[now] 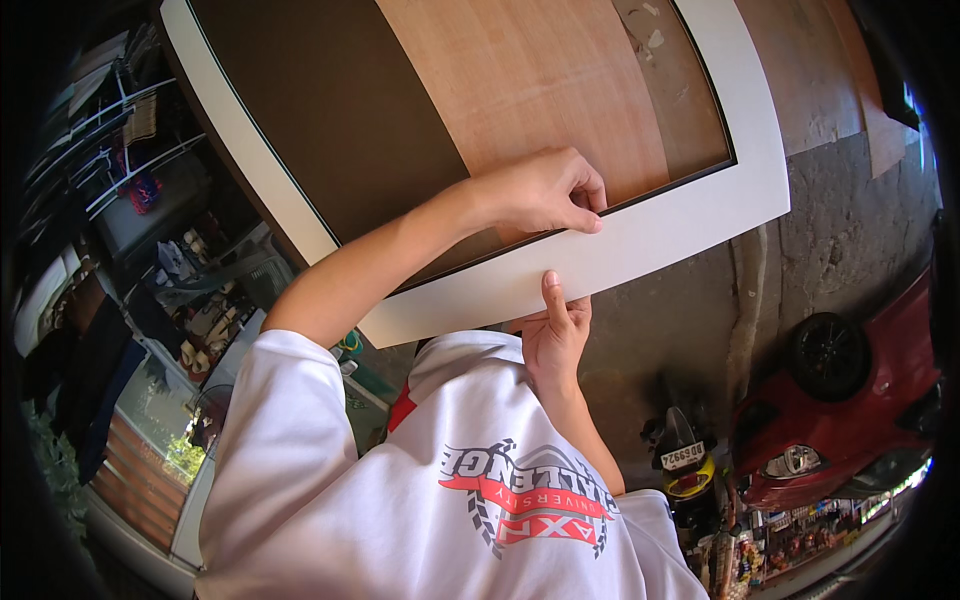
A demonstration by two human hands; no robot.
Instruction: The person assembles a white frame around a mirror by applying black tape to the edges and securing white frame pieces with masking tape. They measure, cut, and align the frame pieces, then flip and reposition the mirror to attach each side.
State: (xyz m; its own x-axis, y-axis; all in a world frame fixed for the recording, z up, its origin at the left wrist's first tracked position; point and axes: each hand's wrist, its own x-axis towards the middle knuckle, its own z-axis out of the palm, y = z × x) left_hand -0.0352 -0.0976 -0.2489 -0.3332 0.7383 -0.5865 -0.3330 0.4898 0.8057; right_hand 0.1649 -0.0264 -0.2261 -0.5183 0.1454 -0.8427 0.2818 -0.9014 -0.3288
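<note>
A large white rectangular frame (700, 225) with a dark inner edge lies across a plywood board (515, 80) and a dark brown panel (320, 120). My left hand (545, 195) reaches across it from the lower left, fingers curled and thumb pressed at the frame's dark inner edge; what its fingertips grip under that edge is partly hidden. Below it, my right hand (555, 330) grips the frame's outer edge, thumb on the white face and fingers bent underneath.
A red car (840, 420) and a motorcycle (685, 470) are at the lower right on the concrete floor (840, 220). Cluttered metal shelving (140, 190) with clothing and other items fills the left side. A further brown board (810, 80) lies at the upper right.
</note>
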